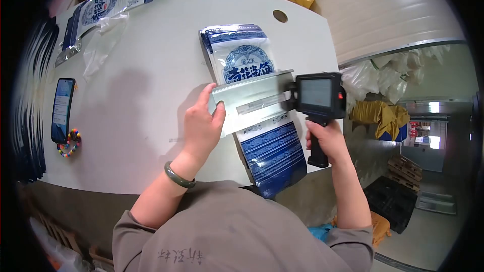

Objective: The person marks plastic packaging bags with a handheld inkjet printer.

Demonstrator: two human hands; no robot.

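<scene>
My right hand is wrapped round the grip of a black handheld inkjet printer with a grey screen. The printer's head meets the right end of a silvery metal plate with a slot in it. At the plate's left end, my left hand grips the edge, thumb on the face and fingers behind. Beneath the plate lies a stack of blue-and-white printed plastic bags. The lower, dark blue part of the bags reaches past the table's near edge. The plate covers their middle.
A phone with a beaded strap lies on the white table at left. More printed bags are at the back left, and a row of dark bag edges lines the far left. A round hole pierces the tabletop.
</scene>
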